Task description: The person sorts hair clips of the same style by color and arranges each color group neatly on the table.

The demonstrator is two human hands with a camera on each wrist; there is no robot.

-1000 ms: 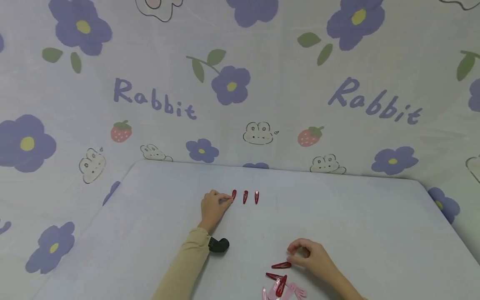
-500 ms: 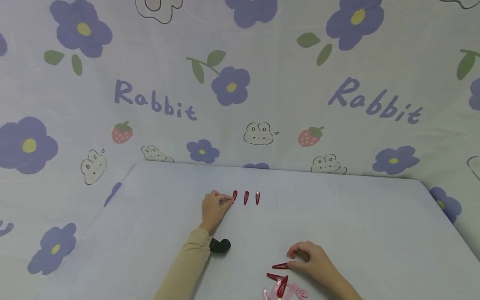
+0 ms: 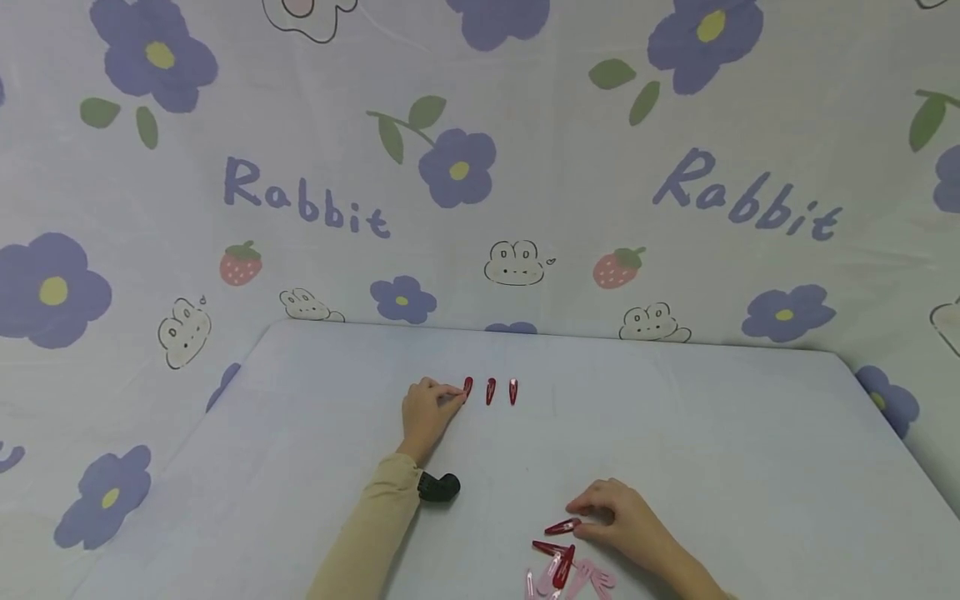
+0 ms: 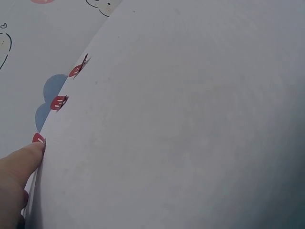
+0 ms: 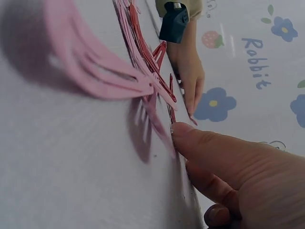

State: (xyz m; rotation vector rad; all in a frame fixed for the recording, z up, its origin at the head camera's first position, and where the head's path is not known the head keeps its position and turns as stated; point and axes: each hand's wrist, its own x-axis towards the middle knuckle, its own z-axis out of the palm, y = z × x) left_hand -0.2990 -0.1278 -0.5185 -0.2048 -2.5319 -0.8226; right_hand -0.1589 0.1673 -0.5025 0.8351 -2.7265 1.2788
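Observation:
At the far part of the white table, my left hand (image 3: pixel 429 415) pinches a red snap hair clip (image 3: pixel 468 387) between thumb and index finger; the clip stays on the tabletop. It is the leftmost of three in a spaced row, beside a middle red clip (image 3: pixel 491 391) and a right one (image 3: pixel 513 391). Nearer, my right hand (image 3: pixel 626 521) holds the end of another red hair clip (image 3: pixel 561 527), thumb against it and index finger curved over. Just below lie more red clips (image 3: pixel 564 567) and pink clips (image 3: pixel 550 575). In the right wrist view, a pink clip (image 5: pixel 105 78) looms close.
The white table (image 3: pixel 315 467) ends at a cloth backdrop (image 3: pixel 555 167) printed with flowers and rabbits. A dark device (image 3: pixel 439 488) is strapped at my left wrist. The clip pile runs off the head view's bottom edge.
My right thumb and index finger have closed in on the red clip near the pile, which has turned slightly. The left hand stays at the leftmost clip of the row.

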